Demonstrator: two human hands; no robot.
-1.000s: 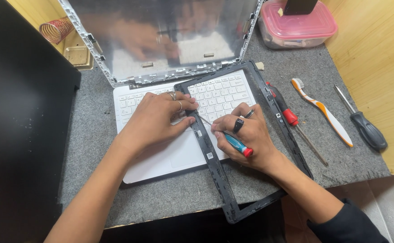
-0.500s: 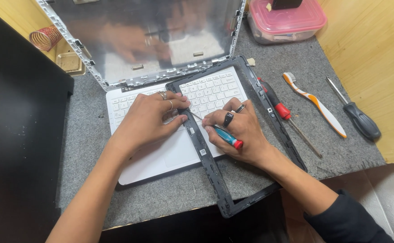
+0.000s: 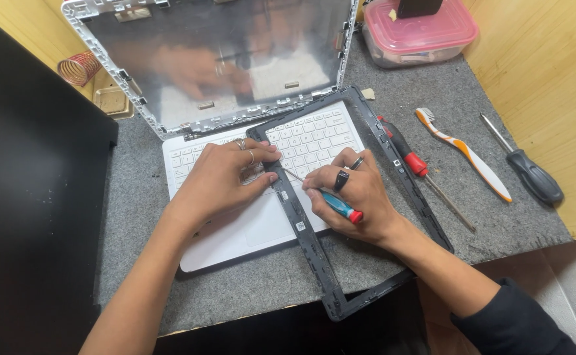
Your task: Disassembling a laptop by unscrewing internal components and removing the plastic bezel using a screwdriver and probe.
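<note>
- Small screwdriver point(image 3: 330, 202), blue handle with a red end cap: we hold it in our right hand point(image 3: 357, 197), grip closed around the handle, its thin shaft slanting up-left to the black bezel frame point(image 3: 299, 227).
- Black bezel frame: lies flat across the white laptop point(image 3: 248, 230), its left bar over the keyboard and palm rest, its lower corner past the desk point(image 3: 472, 92) edge.
- Left hand point(image 3: 225, 181): rings on two fingers, fingertips pressed narrowly on the frame's left bar, just beside the screwdriver tip.
- White laptop: open, its lid point(image 3: 215, 52) bare and silvery, without a bezel.
- Red-handled screwdriver point(image 3: 409, 158): on the desk, just right of the frame.
- Orange-and-white toothbrush point(image 3: 465, 154): further right.
- Black-handled screwdriver point(image 3: 528, 174): near the wooden wall.
- Pink-lidded plastic box point(image 3: 419, 33): at the back right.
- Coil of copper wire point(image 3: 79, 68): at the back left.
</note>
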